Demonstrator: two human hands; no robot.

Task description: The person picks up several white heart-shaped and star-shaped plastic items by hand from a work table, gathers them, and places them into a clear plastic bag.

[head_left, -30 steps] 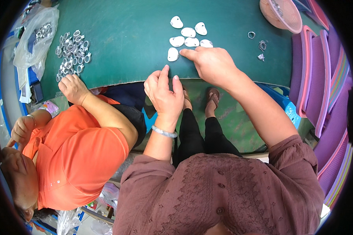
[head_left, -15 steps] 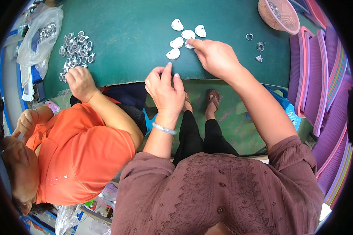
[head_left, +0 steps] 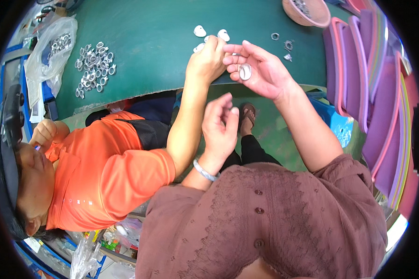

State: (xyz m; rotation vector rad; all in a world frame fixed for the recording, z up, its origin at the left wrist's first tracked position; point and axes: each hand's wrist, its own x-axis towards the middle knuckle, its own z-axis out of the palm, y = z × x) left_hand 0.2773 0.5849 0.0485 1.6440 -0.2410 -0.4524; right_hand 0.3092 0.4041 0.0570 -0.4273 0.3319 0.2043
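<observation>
While the right hand (head_left: 264, 73) is turned palm up with its fingers loosely spread, a small white piece (head_left: 245, 71) lies against the base of those fingers. Nearer the body, the left hand (head_left: 220, 125) is half-curled, thumb apart from fingers. Beyond the left hand, a co-worker's arm (head_left: 185, 123) extends to flat white pieces (head_left: 199, 31) on the green table (head_left: 144, 46).

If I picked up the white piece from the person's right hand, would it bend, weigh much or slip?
The white piece is probably stiff: its rounded outline looks firm, with no visible sag. It is likely light, being small beside the right hand. Its face looks smooth, so it might slip a little.
</observation>
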